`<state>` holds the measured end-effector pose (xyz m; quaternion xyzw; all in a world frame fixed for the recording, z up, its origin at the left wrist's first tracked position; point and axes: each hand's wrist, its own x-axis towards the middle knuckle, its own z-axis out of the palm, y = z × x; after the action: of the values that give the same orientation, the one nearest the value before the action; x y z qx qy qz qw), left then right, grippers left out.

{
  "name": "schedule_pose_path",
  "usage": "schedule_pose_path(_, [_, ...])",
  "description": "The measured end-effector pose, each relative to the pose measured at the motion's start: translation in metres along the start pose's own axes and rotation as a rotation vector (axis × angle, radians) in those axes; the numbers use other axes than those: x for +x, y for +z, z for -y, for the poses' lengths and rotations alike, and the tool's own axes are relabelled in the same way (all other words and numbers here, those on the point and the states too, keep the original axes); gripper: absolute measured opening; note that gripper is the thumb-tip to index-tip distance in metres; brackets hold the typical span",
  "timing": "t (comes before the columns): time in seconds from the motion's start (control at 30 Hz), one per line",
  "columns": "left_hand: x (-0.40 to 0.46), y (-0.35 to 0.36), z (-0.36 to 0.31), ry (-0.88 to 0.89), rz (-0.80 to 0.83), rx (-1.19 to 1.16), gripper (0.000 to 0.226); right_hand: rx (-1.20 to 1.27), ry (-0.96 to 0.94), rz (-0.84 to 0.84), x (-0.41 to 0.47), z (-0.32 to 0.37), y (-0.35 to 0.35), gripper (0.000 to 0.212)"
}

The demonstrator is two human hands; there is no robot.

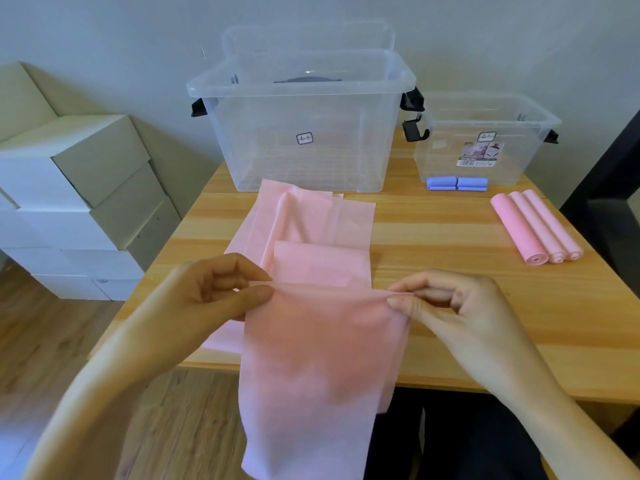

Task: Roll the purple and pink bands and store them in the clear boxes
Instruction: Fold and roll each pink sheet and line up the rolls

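One flat pink band (322, 341) hangs over the near edge of the wooden surface (450, 306), its top edge pinched by the left hand (211, 289) and right hand (446, 303). Beyond lie three rolled pink bands (536, 226), two rolled purple bands (457, 183) and two clear boxes (301, 126).

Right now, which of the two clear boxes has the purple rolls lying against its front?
The smaller clear box on the right; the purple rolls lie at its front wall. The larger clear box has only flat pink band before it.
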<state>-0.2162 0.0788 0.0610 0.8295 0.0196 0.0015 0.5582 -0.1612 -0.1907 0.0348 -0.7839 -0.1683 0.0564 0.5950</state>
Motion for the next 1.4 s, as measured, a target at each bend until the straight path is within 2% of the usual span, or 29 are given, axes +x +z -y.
schedule_pose_path(0.17, [0.038, 0.006, 0.027, -0.084, -0.106, -0.035, 0.010, -0.028, 0.015, -0.042, 0.038, -0.027, 0.009, 0.007])
schedule_pose_path(0.47, [0.090, 0.012, 0.058, -0.215, -0.205, -0.044, 0.004, -0.117, 0.077, -0.083, 0.090, -0.058, 0.019, 0.002])
schedule_pose_path(0.6, [0.105, 0.013, 0.066, -0.221, -0.247, 0.037, 0.006, -0.169, 0.105, -0.078, 0.105, -0.064, 0.022, 0.002])
schedule_pose_path(0.83, [0.119, 0.013, 0.066, -0.190, -0.251, 0.073, 0.005, -0.189, 0.136, -0.038, 0.114, -0.063, 0.019, 0.015])
schedule_pose_path(1.0, [0.119, 0.011, 0.074, -0.174, -0.274, 0.203, 0.005, -0.086, 0.140, -0.027, 0.113, -0.059, 0.021, 0.007])
schedule_pose_path(1.1, [0.119, 0.012, 0.075, -0.182, -0.272, 0.232, 0.005, -0.040, 0.143, -0.048, 0.113, -0.060, 0.024, 0.013])
schedule_pose_path(1.27, [0.119, 0.011, 0.073, -0.148, -0.290, 0.198, 0.005, 0.026, 0.083, -0.097, 0.108, -0.059, 0.025, 0.016])
schedule_pose_path(1.4, [0.114, 0.013, 0.069, -0.108, -0.329, 0.075, 0.012, 0.084, 0.044, -0.145, 0.100, -0.058, 0.025, 0.012])
